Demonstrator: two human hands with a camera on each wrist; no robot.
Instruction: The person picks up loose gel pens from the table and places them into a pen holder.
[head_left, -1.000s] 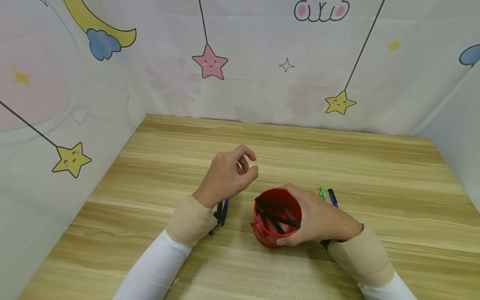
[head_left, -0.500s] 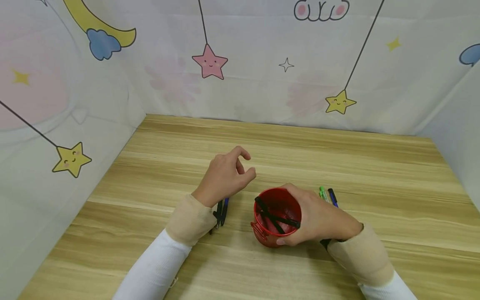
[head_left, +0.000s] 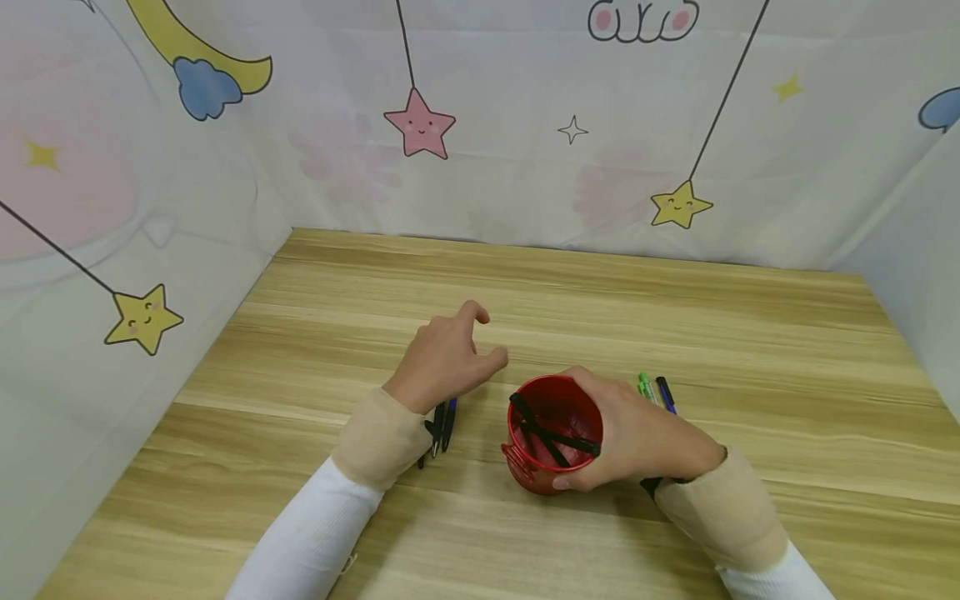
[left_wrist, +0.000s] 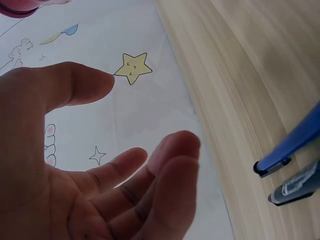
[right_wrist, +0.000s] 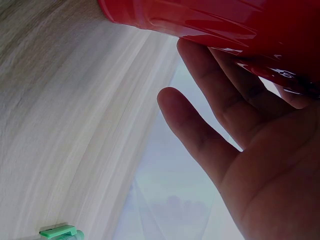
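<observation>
My right hand [head_left: 637, 429] grips a small red metal bucket [head_left: 540, 482] by its rim and side, thumb at the near side. Fingers [right_wrist: 215, 90] of that hand lie along the red wall in the right wrist view. Several black pens [head_left: 525, 410] lie crossed inside the bucket. My left hand [head_left: 446, 358] is raised over the table left of the bucket, holding nothing, with its thumb and index finger spread apart. Beneath its wrist lie several pens, partly hidden; the left wrist view shows a blue pen [left_wrist: 290, 144] and a dark pen [left_wrist: 300, 184] there.
Right of the bucket, partly behind the right hand, lie a green pen [head_left: 647, 388] and a blue pen with a black cap [head_left: 665, 393]. The wood-grain table [head_left: 600, 308] is bordered by a white cartoon-printed cloth [head_left: 510, 192] at the back and sides.
My left hand has drawn slightly left and its thumb and index finger have spread wider apart. My right hand and the bucket have stayed put.
</observation>
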